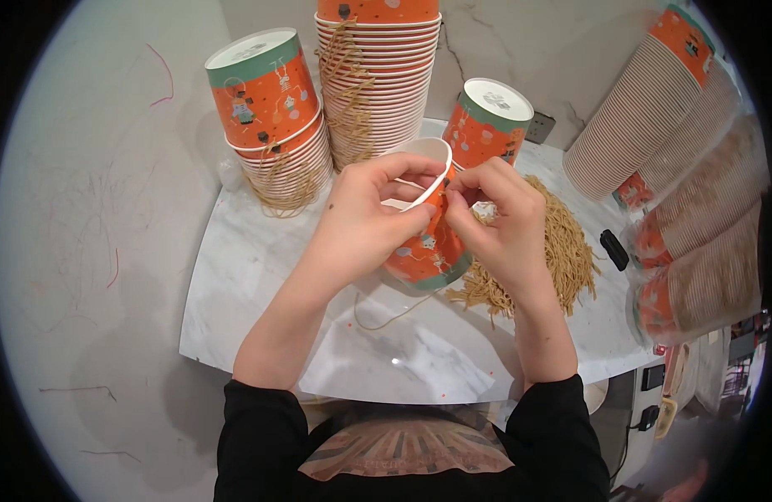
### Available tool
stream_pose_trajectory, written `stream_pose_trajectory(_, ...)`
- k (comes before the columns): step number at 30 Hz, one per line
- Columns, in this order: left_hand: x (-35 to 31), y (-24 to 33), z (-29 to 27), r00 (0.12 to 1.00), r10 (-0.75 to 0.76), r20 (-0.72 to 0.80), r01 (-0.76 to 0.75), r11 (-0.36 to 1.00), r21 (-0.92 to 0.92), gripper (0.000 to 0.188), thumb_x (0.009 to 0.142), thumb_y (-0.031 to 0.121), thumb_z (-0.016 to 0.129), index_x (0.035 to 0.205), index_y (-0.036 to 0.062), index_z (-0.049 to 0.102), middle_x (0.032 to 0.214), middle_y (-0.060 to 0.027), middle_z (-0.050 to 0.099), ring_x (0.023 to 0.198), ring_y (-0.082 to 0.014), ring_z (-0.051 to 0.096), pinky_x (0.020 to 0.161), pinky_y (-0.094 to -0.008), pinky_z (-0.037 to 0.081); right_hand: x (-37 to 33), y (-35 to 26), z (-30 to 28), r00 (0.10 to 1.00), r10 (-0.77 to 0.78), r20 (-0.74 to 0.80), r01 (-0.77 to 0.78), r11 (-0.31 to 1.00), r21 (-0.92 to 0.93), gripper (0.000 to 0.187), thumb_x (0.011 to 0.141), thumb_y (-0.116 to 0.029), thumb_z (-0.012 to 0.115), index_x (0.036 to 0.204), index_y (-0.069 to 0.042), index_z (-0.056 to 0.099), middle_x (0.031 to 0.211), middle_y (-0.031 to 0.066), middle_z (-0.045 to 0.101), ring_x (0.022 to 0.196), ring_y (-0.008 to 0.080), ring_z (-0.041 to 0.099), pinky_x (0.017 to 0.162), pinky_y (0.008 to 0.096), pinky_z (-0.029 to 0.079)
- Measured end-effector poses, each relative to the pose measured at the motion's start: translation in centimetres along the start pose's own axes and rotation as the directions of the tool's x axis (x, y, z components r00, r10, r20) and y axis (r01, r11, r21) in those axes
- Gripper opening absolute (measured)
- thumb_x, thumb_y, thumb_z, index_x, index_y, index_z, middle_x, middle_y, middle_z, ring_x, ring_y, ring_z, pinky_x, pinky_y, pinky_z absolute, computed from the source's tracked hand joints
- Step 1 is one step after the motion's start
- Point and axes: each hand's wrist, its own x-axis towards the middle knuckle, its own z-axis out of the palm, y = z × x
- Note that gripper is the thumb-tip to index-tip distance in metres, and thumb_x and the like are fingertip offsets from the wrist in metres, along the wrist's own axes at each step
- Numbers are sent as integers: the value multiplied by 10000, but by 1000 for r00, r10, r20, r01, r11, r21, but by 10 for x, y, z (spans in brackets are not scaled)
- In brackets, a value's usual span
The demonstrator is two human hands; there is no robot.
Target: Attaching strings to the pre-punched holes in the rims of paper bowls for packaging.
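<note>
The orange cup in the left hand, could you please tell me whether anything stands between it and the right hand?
Nothing visible does: the right hand is close against the orange cup near its rim; the pile of tan cord lies on the table, not between them.

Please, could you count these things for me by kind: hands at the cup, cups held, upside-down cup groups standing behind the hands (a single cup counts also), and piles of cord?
Hands, left hand and right hand: 2
Held orange cup: 1
Cup groups, left stack, tall stack, right group: 3
Cord pile: 1
Total: 7
</note>
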Motion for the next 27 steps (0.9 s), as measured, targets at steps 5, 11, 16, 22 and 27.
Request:
stream_pose_trajectory(5, 5, -4, -8, 997, -15, 77, 28, 984, -175, 366, 925, -14, 650, 1289, -39, 633, 1139, -86, 695, 1017, -128, 682, 822, -245, 581, 1, -1, -3, 1000, 11, -14, -11, 1000, -15, 102, 796, 1, 719, 879, 6, 661, 795, 90, 619, 695, 203, 665, 610, 320, 521)
stream_pose_trajectory(11, 12, -15, -13, 987, -78, 141, 130, 901, -415, 348, 980, 29, 624, 1314, -66, 597, 1209, -139, 691, 1072, -180, 699, 950, -314, 587, 1, -1, -8, 1000, -6, -3, 6, 1000, -1, 113, 803, 16, 722, 908, 9, 681, 816, 82, 624, 730, 183, 678, 636, 303, 521)
stream_pose_trajectory(16, 16, -25, -13, 959, -149, 240, 251, 839, -483, 258, 929, 57, 710, 1157, -63, 692, 1090, -125, 731, 1002, -184, 714, 942, -306, 573, 2, -2, -11, 999, 7, 35, -8, 1000, 24, 117, 814, 32, 709, 928, 8, 691, 830, 84, 629, 745, 192, 680, 652, 306, 522)
stream_pose_trajectory(22, 16, -31, -7, 982, -112, 152, 159, 924, -347, 132, 892, 36, 735, 996, -46, 735, 935, -80, 737, 867, -122, 698, 800, -251, 567, 3, 0, -14, 994, -28, 103, 28, 1000, 3, 111, 846, 24, 697, 955, 3, 695, 849, 100, 628, 751, 252, 667, 661, 333, 518)
stream_pose_trajectory(27, 16, -30, 0, 997, -48, 61, 53, 995, -87, 48, 867, 2, 701, 886, -38, 719, 930, -38, 706, 829, -97, 667, 767, -238, 544, 5, 2, -18, 987, -9, 161, 8, 1000, 3, 109, 871, 9, 688, 979, -3, 692, 872, 109, 628, 777, 284, 665, 692, 353, 523)
